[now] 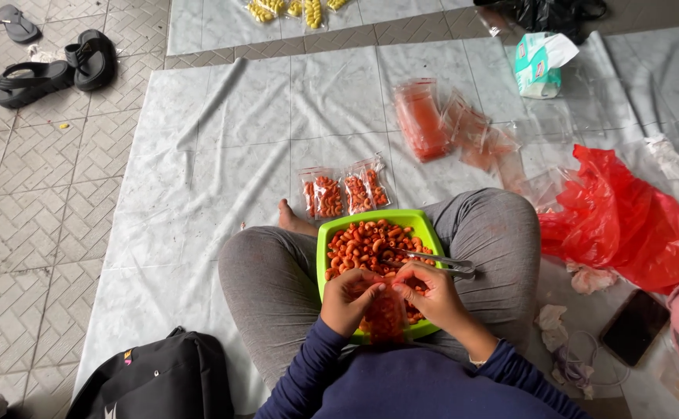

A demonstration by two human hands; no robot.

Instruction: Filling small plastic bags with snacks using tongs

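A small clear plastic bag (384, 314) full of orange curly snack pieces hangs upright, pinched at its top by both hands, just over the near edge of a green square plastic tray (331, 233) heaped with the same orange pieces

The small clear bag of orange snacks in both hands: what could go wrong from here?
1. The small bag looks full; pinched between left hand and right hand, pieces may spill out.
2. The green tray rests on the lap, so a leg shift could tip it.
3. The metal tongs lie across the tray edge and might slide off.
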